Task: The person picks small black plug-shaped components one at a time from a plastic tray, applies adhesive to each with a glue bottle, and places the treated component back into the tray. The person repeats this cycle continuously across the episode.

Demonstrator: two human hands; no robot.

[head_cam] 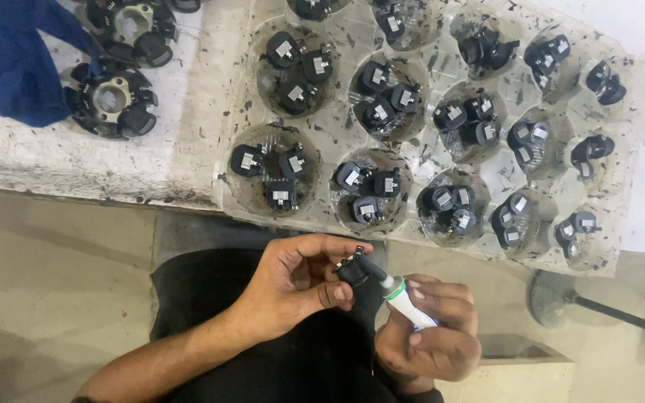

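My left hand (pixel 296 280) pinches a small black coil part (pixel 351 270) between thumb and fingers, just below the table edge. My right hand (pixel 428 332) grips a small white tube with a green band (pixel 404 301), its black nozzle touching the coil part. Both hands are over my lap, in front of the clear plastic tray (pixel 498 168). The tray's round pockets each hold two or three similar black coil parts (pixel 287 172).
A blue cloth (pixel 9 60) lies at the table's far left beside two black ring-shaped assemblies (pixel 110 101). The worn white tabletop (pixel 76 160) ends just above my hands. A round base with a dark rod (pixel 561 297) stands on the floor at right.
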